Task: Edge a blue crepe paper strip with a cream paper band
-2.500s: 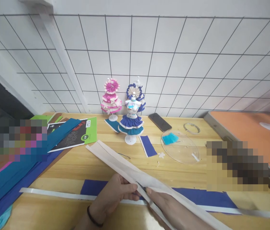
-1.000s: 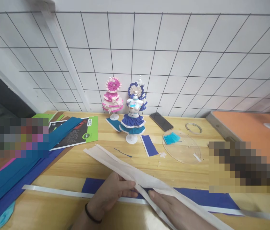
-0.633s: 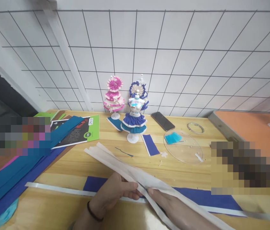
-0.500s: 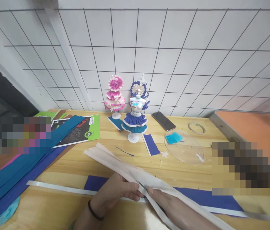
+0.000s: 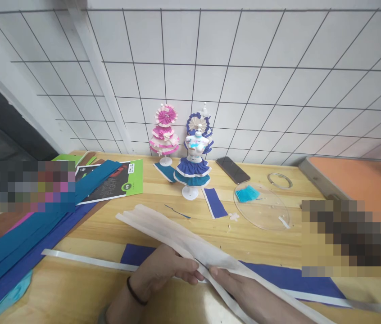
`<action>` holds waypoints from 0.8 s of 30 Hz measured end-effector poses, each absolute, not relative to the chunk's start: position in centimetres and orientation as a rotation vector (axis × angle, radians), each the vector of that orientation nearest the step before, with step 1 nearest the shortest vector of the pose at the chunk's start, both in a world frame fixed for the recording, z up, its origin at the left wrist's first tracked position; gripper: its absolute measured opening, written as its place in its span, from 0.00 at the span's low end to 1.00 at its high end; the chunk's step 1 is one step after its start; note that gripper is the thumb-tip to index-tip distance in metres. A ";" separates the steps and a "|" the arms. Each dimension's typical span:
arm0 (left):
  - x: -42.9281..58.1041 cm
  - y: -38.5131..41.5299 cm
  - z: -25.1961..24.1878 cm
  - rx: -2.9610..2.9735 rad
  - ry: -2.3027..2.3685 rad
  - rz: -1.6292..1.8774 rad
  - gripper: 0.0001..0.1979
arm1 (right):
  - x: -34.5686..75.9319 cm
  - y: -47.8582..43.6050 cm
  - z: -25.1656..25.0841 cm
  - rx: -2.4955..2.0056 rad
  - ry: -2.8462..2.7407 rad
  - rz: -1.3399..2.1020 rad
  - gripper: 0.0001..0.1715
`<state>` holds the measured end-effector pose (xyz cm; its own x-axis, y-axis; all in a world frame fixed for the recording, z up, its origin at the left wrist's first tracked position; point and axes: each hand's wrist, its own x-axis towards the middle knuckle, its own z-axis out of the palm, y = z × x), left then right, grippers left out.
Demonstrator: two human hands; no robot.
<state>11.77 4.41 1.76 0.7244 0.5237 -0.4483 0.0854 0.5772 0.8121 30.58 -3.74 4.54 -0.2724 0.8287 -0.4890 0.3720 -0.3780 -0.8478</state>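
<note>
My left hand (image 5: 163, 270), a dark band at its wrist, pinches the near edge of a long folded length of white crepe paper (image 5: 166, 227) between thumb and fingers. Just to its right, my right hand (image 5: 241, 288) also grips that paper, its thumb on top near a slit between the layers. The paper runs slantwise from the table's middle to the lower right. Beneath it lies a blue-purple paper sheet (image 5: 301, 279) with a narrow white strip (image 5: 89, 259) across it. Some of the fingers are hidden by the paper.
Small dress forms in paper skirts, one pink (image 5: 165, 135) and one blue (image 5: 192, 168), stand by the tiled wall. A phone (image 5: 233, 169), a clear disc (image 5: 265, 213) with turquoise paper (image 5: 247, 194) and a ring (image 5: 280, 181) lie right. Teal paper (image 5: 42, 225) is stacked left.
The white paper has spread slightly wider at its far left part. My hands keep nearly the same hold, and the whole view has shifted a little.
</note>
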 end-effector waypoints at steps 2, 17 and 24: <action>11.8 4.4 1.8 0.935 0.728 0.290 0.14 | 30.6 -3.8 4.6 -1.578 -1.494 1.660 0.27; 11.6 4.7 1.6 0.901 0.762 0.380 0.15 | 30.8 -4.0 5.0 -1.706 -1.496 1.598 0.25; 11.6 4.6 1.5 0.921 0.730 0.367 0.15 | 31.0 -4.2 4.8 -1.760 -1.421 1.664 0.27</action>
